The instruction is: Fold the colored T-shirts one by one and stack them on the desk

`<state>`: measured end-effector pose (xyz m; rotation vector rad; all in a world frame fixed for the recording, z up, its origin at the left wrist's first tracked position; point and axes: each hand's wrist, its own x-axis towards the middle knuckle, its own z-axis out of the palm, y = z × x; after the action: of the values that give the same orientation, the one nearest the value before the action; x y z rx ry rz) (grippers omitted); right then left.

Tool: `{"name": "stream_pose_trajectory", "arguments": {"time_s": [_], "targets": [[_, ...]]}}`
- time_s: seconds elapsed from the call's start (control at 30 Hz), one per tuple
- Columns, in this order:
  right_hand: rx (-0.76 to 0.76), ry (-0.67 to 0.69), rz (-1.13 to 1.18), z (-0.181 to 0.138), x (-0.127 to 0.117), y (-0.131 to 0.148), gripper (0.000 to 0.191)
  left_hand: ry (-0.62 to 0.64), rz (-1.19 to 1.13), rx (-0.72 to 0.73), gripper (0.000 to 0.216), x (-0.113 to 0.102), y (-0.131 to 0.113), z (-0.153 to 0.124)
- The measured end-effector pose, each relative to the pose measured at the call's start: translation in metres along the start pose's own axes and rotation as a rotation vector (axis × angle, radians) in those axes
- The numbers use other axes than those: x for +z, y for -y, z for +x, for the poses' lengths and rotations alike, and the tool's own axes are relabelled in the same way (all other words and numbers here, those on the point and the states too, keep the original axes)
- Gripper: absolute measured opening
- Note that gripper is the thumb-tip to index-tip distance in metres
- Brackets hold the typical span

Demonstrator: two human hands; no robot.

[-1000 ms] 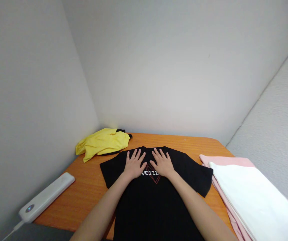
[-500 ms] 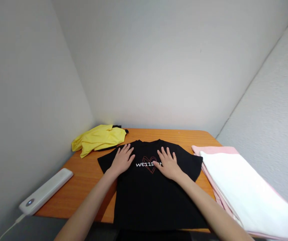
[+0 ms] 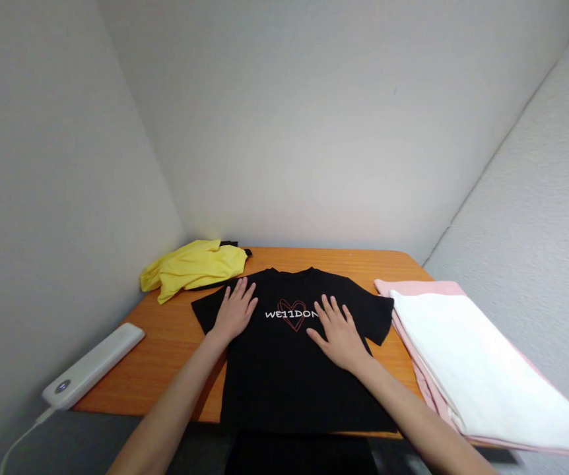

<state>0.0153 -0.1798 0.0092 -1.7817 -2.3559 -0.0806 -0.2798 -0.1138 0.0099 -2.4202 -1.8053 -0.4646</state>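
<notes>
A black T-shirt point(image 3: 289, 369) with white lettering and a red heart outline lies spread flat, front up, on an orange wooden table point(image 3: 175, 343). My left hand point(image 3: 234, 310) rests palm down on the shirt's left chest near the sleeve, fingers stretched out. My right hand point(image 3: 338, 331) lies flat on the right chest just below the print, fingers spread. Neither hand holds anything. The shirt's hem hangs over the table's near edge.
A crumpled yellow garment point(image 3: 193, 267) lies at the table's far left corner. Folded white cloth point(image 3: 467, 363) on pink cloth point(image 3: 416, 288) is stacked at the right. A white power bank point(image 3: 91, 366) with a cable sits at the left edge. Walls close in on three sides.
Both hands have slid apart from the middle of the chest outward, uncovering the lettering and heart. The right hand also came nearer to me. The view has pulled back a little.
</notes>
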Motion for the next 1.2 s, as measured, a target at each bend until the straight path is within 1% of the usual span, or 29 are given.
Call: {"name": "stream_pose_trajectory", "arguments": {"time_s": [0.07, 0.1, 0.13, 0.17, 0.23, 0.27, 0.33, 0.43, 0.5, 0.53, 0.63, 0.7, 0.83, 0.87, 0.9, 0.93, 0.97, 1.0, 1.03, 1.07, 1.13, 1.2], "targets": [[-0.031, -0.042, 0.020, -0.011, -0.010, 0.000, 0.071, -0.125, 0.029, -0.086, 0.046, -0.017, -0.002, -0.017], [-0.039, -0.065, 0.030, -0.019, -0.015, 0.001, 0.071, -0.166, 0.042, -0.152, 0.043, -0.025, -0.003, -0.028], [-0.041, -0.084, 0.038, -0.029, -0.019, 0.001, 0.070, -0.179, 0.054, -0.226, 0.041, -0.033, -0.004, -0.042], [-0.036, -0.097, 0.043, -0.039, -0.022, 0.002, 0.070, -0.163, 0.065, -0.302, 0.041, -0.040, -0.005, -0.056], [-0.015, -0.099, 0.047, -0.061, -0.024, 0.003, 0.070, -0.084, 0.075, -0.424, 0.044, -0.047, -0.008, -0.083], [-0.001, -0.087, 0.046, -0.071, -0.022, 0.004, 0.071, -0.038, 0.075, -0.460, 0.046, -0.047, -0.011, -0.094], [0.028, -0.043, 0.044, -0.087, -0.015, 0.006, 0.073, 0.034, 0.063, -0.480, 0.047, -0.044, -0.018, -0.107], [0.061, 0.016, 0.036, -0.099, -0.003, 0.009, 0.077, 0.081, 0.032, -0.432, 0.045, -0.033, -0.028, -0.107], [0.083, 0.026, 0.028, -0.101, 0.002, 0.012, 0.080, 0.089, -0.025, -0.387, 0.043, -0.029, -0.032, -0.102], [0.092, 0.027, 0.027, -0.100, 0.003, 0.012, 0.080, 0.090, -0.067, -0.393, 0.042, -0.029, -0.033, -0.100], [0.114, 0.042, 0.051, -0.097, -0.001, 0.014, 0.081, 0.114, -0.185, -0.529, 0.038, -0.035, -0.031, -0.100], [0.128, 0.056, 0.073, -0.095, -0.004, 0.015, 0.082, 0.135, -0.203, -0.609, 0.036, -0.040, -0.027, -0.104], [0.148, 0.068, 0.102, -0.097, -0.005, 0.017, 0.080, 0.201, -0.159, -0.621, 0.032, -0.043, -0.022, -0.113], [0.150, 0.070, 0.109, -0.099, -0.005, 0.017, 0.080, 0.208, -0.131, -0.626, 0.032, -0.045, -0.024, -0.114], [0.147, 0.082, 0.120, -0.100, -0.006, 0.015, 0.080, 0.185, -0.088, -0.617, 0.033, -0.046, -0.028, -0.115], [0.139, 0.103, 0.137, -0.101, -0.008, 0.013, 0.080, 0.128, -0.036, -0.590, 0.033, -0.049, -0.034, -0.114], [0.129, 0.129, 0.159, -0.099, -0.012, 0.008, 0.080, 0.045, 0.009, -0.535, 0.034, -0.053, -0.042, -0.113], [0.117, 0.150, 0.182, -0.095, -0.018, 0.002, 0.079, -0.043, 0.028, -0.446, 0.033, -0.057, -0.053, -0.112], [0.104, 0.158, 0.201, -0.088, -0.026, -0.005, 0.079, -0.113, 0.008, -0.328, 0.032, -0.060, -0.067, -0.111], [0.093, 0.147, 0.212, -0.076, -0.035, -0.014, 0.079, -0.147, -0.046, -0.190, 0.029, -0.062, -0.083, -0.111], [0.082, 0.077, 0.203, -0.041, -0.054, -0.035, 0.078, -0.117, -0.201, 0.104, 0.023, -0.059, -0.122, -0.112], [0.095, 0.026, 0.175, 0.003, -0.070, -0.058, 0.076, -0.087, -0.292, 0.384, 0.021, -0.042, -0.164, -0.117]]}}
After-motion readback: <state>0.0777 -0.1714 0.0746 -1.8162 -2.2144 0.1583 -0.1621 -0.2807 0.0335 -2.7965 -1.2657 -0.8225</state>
